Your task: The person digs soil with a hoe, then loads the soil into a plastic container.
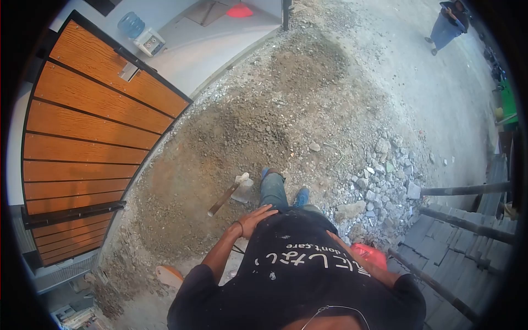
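Note:
My left hand point(256, 220) lies flat against my left hip and upper thigh, its fingers stretched out and nothing in them. A dark band circles that wrist. On the other side, my right hand point(342, 245) rests along the edge of my black shirt point(297, 269); its fingers look extended but are partly hidden. Nearest my left hand, a wooden-handled tool like a hammer point(224, 199) leans or lies by my left foot, with a pale, dusty head. Beside it is a whitish, flat piece point(242, 192) whose kind I cannot make out. A red plastic-looking item point(369, 255) shows beyond my right forearm.
Broken rubble point(385, 181) is heaped ahead to the right, near stacked grey slabs point(440, 245) and dark poles point(467, 188). An orange slatted gate point(91, 143) borders the left. Behind it stands a water dispenser point(149, 42). Another person point(448, 25) is far right on the pavement.

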Demonstrator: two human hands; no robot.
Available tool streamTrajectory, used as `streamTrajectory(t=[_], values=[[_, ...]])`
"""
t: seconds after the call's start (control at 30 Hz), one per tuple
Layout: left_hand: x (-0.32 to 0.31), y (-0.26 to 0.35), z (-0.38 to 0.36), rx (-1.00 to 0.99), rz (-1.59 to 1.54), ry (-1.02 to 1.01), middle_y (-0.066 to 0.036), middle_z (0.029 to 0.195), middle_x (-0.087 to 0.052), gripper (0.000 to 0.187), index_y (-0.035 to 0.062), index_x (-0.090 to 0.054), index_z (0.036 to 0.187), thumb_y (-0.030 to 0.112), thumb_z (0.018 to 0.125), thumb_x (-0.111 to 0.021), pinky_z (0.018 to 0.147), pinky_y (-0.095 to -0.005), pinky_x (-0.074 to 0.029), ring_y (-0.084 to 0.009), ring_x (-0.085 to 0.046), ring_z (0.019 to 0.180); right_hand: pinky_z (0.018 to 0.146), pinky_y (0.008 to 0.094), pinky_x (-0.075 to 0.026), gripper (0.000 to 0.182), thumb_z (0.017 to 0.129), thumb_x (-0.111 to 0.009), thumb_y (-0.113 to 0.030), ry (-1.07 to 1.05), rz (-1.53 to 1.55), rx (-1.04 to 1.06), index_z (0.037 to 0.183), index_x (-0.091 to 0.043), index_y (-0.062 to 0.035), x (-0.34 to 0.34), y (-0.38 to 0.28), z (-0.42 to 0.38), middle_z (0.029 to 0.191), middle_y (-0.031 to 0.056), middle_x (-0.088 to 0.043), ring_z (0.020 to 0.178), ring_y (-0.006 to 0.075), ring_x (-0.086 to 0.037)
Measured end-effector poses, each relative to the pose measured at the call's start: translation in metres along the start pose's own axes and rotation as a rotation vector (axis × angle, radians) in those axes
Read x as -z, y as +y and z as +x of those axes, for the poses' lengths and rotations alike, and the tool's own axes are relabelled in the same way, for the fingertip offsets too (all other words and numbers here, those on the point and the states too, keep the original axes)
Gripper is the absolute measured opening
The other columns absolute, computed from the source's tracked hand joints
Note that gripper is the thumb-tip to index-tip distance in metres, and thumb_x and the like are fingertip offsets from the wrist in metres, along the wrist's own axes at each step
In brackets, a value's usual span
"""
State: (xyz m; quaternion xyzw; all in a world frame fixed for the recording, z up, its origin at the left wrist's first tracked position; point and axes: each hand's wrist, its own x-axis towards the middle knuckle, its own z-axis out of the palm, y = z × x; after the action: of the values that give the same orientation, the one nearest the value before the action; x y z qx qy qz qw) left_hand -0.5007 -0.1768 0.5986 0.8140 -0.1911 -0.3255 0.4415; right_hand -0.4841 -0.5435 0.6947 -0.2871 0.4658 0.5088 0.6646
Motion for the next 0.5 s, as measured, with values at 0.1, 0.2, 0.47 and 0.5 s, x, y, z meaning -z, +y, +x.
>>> streamTrajectory(t=[0.1, 0.2, 0.47, 0.5], values=[[0.042, -0.006, 0.054, 0.029, 0.013, 0.012, -0.017, 0.151, -0.022, 0.087, 0.0255, -0.026, 0.146, 0.022, 0.073, -0.073, 0.112, -0.0401, -0.028, -0.0328, -0.024, 0.139, 0.065, 0.0320, -0.057, 0.039, 0.091, -0.056, -0.040, -0.098, 0.152, -0.109, 0.096, -0.068, -0.0034, -0.021, -0.063, 0.022, 0.086, 0.0087, -0.071, 0.066, 0.0198, -0.067], [0.091, -0.025, 0.115, 0.119, 0.026, 0.127, -0.020, 0.151, -0.021, 0.089, 0.0241, -0.023, 0.147, 0.022, 0.073, -0.072, 0.112, -0.0403, -0.026, -0.0358, -0.022, 0.139, 0.069, 0.0336, -0.057, 0.039, 0.092, -0.055, -0.039, -0.070, 0.061, -0.045, 0.102, -0.067, -0.0027, -0.046, -0.139, 0.042, 0.090, 0.0091, -0.071, 0.070, 0.0206, -0.068], [0.335, -0.150, 0.284, 0.550, -0.217, -0.052, -0.019, 0.147, -0.032, 0.087, 0.0192, -0.027, 0.147, 0.024, 0.072, -0.070, 0.109, -0.0407, -0.033, -0.0350, -0.033, 0.134, 0.075, 0.0340, -0.056, 0.042, 0.092, -0.055, -0.041, -0.140, -0.572, 0.550, 0.108, -0.065, -0.0036, -0.179, -0.416, 0.120, 0.096, 0.0095, -0.070, 0.077, 0.0206, -0.068], [0.373, -0.159, 0.299, 0.676, -0.054, -0.023, -0.019, 0.145, -0.036, 0.082, 0.0202, -0.029, 0.146, 0.020, 0.073, -0.067, 0.107, -0.0412, -0.036, -0.0363, -0.038, 0.131, 0.075, 0.0340, -0.056, 0.042, 0.092, -0.055, -0.041, -0.150, -0.679, 0.613, 0.108, -0.065, -0.0038, -0.194, -0.438, 0.124, 0.096, 0.0095, -0.070, 0.078, 0.0206, -0.068]])
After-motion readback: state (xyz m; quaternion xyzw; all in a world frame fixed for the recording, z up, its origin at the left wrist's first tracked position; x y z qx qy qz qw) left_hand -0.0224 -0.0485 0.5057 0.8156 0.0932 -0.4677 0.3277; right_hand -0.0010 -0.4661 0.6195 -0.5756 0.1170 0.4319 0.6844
